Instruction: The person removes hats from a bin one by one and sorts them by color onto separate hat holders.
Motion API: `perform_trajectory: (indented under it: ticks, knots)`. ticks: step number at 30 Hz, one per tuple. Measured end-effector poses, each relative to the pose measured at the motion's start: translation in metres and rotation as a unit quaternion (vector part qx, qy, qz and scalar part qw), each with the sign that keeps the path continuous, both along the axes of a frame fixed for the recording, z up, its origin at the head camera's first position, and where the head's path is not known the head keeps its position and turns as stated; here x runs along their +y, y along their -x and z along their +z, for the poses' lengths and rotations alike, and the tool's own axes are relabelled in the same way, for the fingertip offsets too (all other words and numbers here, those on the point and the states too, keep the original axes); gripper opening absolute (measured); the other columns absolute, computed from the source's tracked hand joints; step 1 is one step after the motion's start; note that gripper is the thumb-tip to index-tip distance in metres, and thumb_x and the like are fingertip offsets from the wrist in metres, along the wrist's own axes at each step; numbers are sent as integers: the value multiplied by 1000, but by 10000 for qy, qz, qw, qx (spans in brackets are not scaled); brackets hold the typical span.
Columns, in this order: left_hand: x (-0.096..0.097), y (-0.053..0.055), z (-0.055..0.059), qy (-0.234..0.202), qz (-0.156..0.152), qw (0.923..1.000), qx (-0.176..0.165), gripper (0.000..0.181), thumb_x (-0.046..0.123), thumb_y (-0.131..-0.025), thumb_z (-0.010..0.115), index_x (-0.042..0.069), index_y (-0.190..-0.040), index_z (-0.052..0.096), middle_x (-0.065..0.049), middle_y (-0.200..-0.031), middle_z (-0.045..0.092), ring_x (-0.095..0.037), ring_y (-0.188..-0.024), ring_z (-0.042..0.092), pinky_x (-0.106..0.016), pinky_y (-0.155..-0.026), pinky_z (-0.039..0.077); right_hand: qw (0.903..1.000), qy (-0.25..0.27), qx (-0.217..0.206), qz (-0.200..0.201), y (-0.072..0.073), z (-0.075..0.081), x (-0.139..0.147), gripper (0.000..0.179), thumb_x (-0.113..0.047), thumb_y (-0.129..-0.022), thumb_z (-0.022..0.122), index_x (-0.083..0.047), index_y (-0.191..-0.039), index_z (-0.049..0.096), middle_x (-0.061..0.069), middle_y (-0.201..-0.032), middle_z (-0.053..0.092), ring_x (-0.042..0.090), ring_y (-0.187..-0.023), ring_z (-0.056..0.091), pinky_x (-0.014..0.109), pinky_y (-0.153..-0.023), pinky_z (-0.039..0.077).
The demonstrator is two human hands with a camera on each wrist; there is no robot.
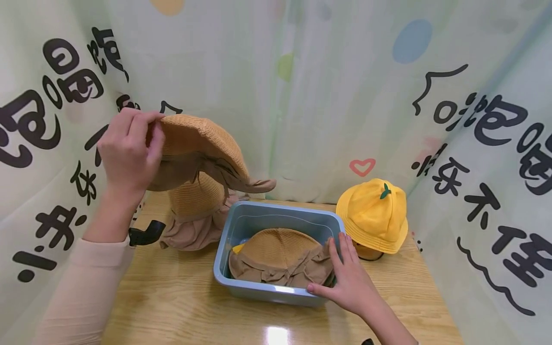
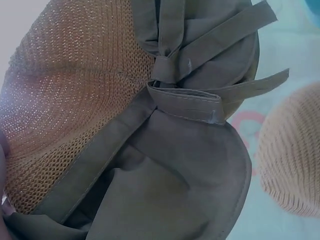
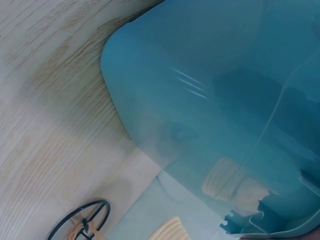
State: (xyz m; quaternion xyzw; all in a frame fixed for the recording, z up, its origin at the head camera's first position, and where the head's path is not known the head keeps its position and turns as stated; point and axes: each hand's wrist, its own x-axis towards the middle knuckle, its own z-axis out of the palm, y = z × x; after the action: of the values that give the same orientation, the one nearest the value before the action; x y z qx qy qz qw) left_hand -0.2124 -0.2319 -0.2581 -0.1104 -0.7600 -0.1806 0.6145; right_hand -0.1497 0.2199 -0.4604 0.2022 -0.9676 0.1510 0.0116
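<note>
My left hand (image 1: 131, 148) pinches the edge of a tan knitted sun hat (image 1: 211, 139), held up with its inside turned partly toward me. In the left wrist view, the hat's brown cloth brim (image 2: 165, 180) and tied bow (image 2: 165, 70) fill most of the picture. A blue plastic bin (image 1: 246, 290) stands on the table below. Inside it lies a similar tan hat (image 1: 280, 244) with a brown brim and bow, and a bit of yellow shows beside it. My right hand (image 1: 351, 280) rests on the bin's right front corner, its fingers straight along the rim.
Another tan hat (image 1: 196, 199) with a brownish-pink cloth brim stands left of the bin. To the right, a yellow bucket hat (image 1: 375, 213) with a green sprout sits on a stand. A black curved object (image 1: 148, 233) is near my left forearm. Printed curtains (image 1: 323, 143) enclose the wooden table (image 1: 181, 297).
</note>
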Motion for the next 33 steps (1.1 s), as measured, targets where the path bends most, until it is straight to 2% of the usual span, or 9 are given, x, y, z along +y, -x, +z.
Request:
perform_trajectory:
  ticks: [6,9,12,17,20,22,25,29,33]
  knots:
    - [-12,7,0,-138,139,9998,9,22,13,-98,54,-2,-97,70,-20,-89,62,-38,-84,61,-55,-70,51,10000,40,0,19,-2,0,0,123,-77,-74,67,-4,-159,17,24,-165,3,40,-153,-1,63,-113,27]
    - [-19,11,-9,-99,230,9996,-148,22,14,-99,53,-2,-98,69,-21,-91,62,-38,-87,61,-54,-71,52,10000,38,-42,50,-4,1,1,122,-78,-75,66,-3,-159,19,26,-165,4,42,-153,1,64,-112,29]
    - [-24,13,-20,40,292,9987,-423,22,14,-100,53,-2,-100,69,-20,-93,62,-38,-88,62,-54,-70,53,9992,53,-370,145,-3,8,0,122,-78,-76,65,-1,-158,19,29,-164,2,47,-151,1,66,-112,28]
    - [-32,15,-33,162,291,9960,-831,22,15,-101,54,-1,-103,69,-19,-95,63,-38,-88,63,-54,-67,52,9904,2,-1299,474,6,42,-4,116,-68,-79,70,8,-154,24,39,-159,3,56,-147,2,70,-113,16]
    - [-34,16,-35,121,260,9951,-946,22,16,-101,55,0,-103,69,-19,-95,63,-38,-88,63,-55,-66,52,9832,-25,-1654,774,16,65,-8,107,-62,-84,69,10,-152,28,40,-157,10,55,-147,9,71,-113,12]
    - [-35,16,-36,94,236,9944,-1028,21,16,-101,55,1,-102,70,-18,-95,63,-39,-88,63,-56,-65,51,9783,51,-1821,984,24,79,-14,101,-60,-88,66,7,-153,28,37,-158,13,54,-147,11,70,-114,13]
    - [-36,16,-37,17,185,9934,-1128,20,15,-101,56,0,-102,70,-18,-95,63,-38,-89,64,-56,-67,51,9744,202,-1750,1397,37,96,-28,90,-56,-93,62,1,-155,29,32,-160,17,51,-147,17,68,-114,18]
    - [-35,13,-37,-159,70,9928,-1182,19,12,-101,56,-1,-103,69,-19,-97,63,-38,-91,63,-55,-74,52,9737,360,-1240,1877,55,118,-58,75,-47,-97,61,-7,-155,36,25,-161,25,46,-146,28,63,-113,28]
    - [-30,11,-34,-256,-7,9929,-1165,16,11,-100,57,0,-101,69,-18,-97,63,-37,-92,64,-54,-75,52,9690,794,-1031,2098,72,136,-89,65,-42,-97,62,-14,-153,42,14,-161,31,35,-148,30,56,-115,30]
